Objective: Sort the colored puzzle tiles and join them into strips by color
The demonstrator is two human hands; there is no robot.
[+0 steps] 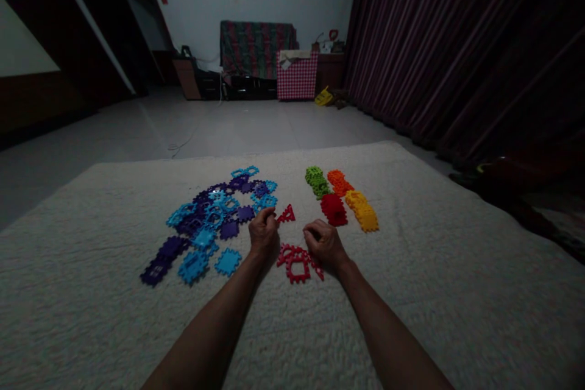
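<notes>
My left hand (263,232) is closed in a pinch at the right edge of the blue and purple pieces. A red triangular interlocking piece (287,214) with toothed edges sticks out at its fingertips. My right hand (323,242) is curled closed just above the bedding; whatever its fingers hold is hidden. Beneath and left of it lie several loose red interlocking pieces, among them a square frame (298,280). Beyond the right hand sits a stack of red square pieces (334,209), apart from the hand.
Purple pieces (171,247) and light blue pieces (228,261) spread in a heap on the left. Green (317,181), orange (337,181) and yellow stacks (362,210) stand at the right. All lie on a cream quilted cover (283,341); tiled floor (256,125) lies beyond.
</notes>
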